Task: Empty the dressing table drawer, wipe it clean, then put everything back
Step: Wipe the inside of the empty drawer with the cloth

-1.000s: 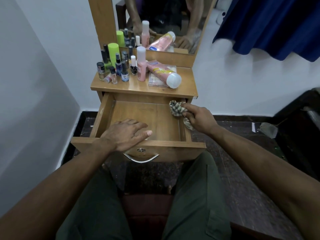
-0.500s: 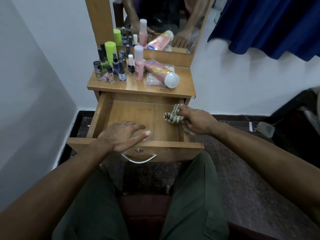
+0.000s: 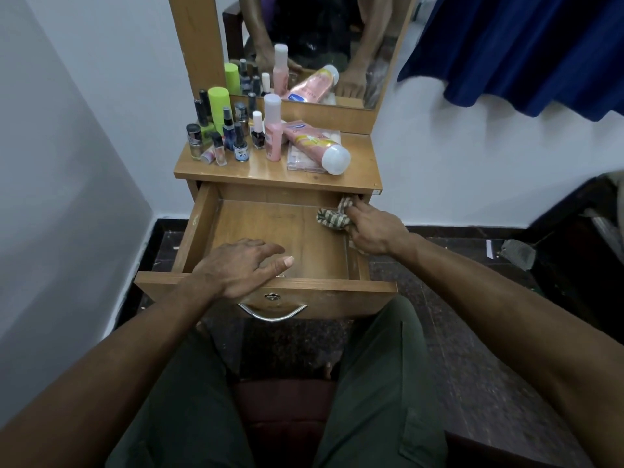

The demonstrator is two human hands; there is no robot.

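Note:
The wooden drawer stands pulled out, its inside bare. My right hand grips a striped cloth at the drawer's far right corner, against the right wall. My left hand rests flat on the drawer's front edge, fingers straight and spread over the opening. On the dressing table top stand several small bottles, a green can and an upright pink bottle. A pink tube lies on a flat packet.
A mirror rises behind the table top. A white wall runs close on the left. Blue fabric hangs at the upper right. Dark furniture stands on the right, and my knees sit under the drawer's metal handle.
My right hand has carried the cloth from the drawer's right wall into its far right corner. My left hand has stayed on the front edge.

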